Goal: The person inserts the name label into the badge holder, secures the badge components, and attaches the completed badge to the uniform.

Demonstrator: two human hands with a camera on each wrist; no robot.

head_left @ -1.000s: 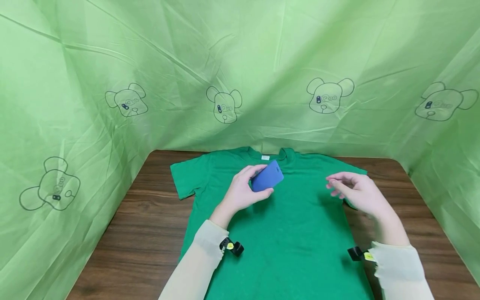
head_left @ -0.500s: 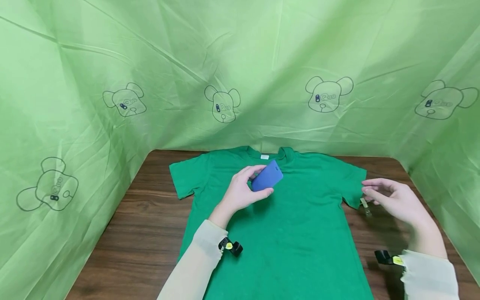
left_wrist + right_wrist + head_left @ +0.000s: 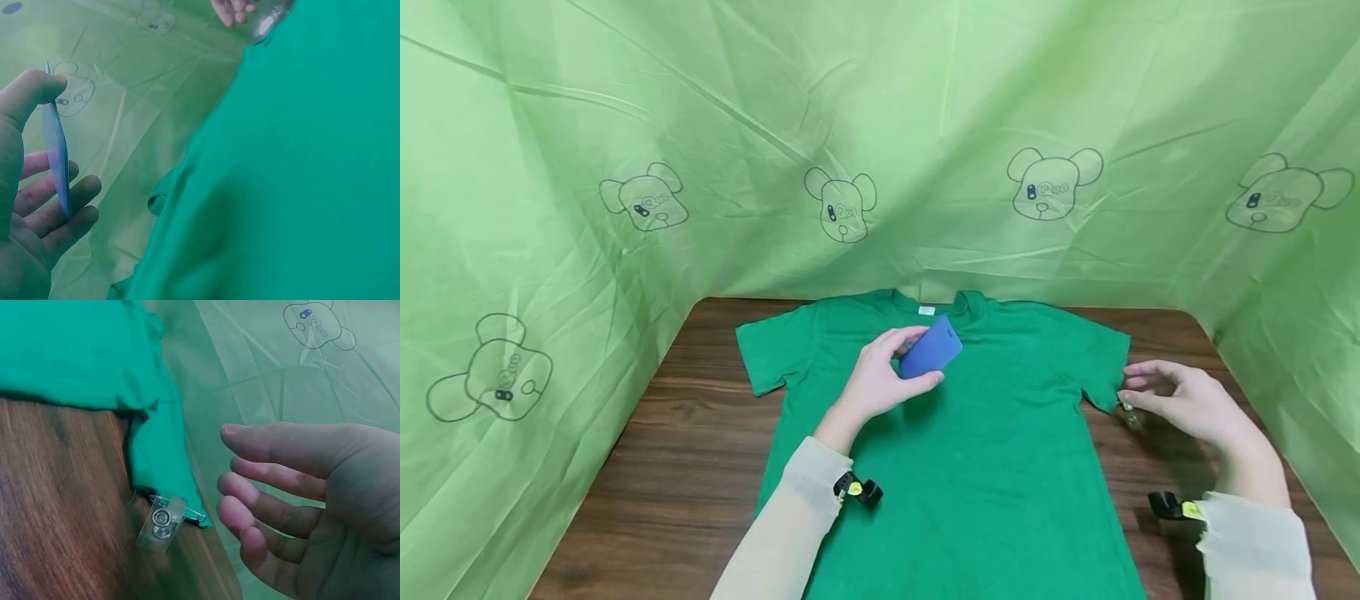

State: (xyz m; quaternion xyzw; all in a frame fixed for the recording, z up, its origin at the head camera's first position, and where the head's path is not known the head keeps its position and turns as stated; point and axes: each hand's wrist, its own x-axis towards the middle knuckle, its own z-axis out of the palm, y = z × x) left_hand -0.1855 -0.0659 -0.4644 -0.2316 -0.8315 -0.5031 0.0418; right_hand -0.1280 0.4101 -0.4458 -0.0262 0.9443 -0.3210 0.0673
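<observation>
The left hand (image 3: 878, 382) is pinching a blue card (image 3: 931, 347) between thumb and fingers, and the card is hovering over the green shirt (image 3: 985, 467), just below the collar (image 3: 973, 305). The right hand (image 3: 1195, 404) is hanging empty, 4 fingers loosely bent and partly spread. A clear plastic clip (image 3: 161, 519) with a metal pin is sitting at the sleeve (image 3: 159, 447) hem over the wooden bench (image 3: 677, 433), near those fingertips but showing a gap.

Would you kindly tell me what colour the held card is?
Blue; the card shows best in the head view.
</observation>
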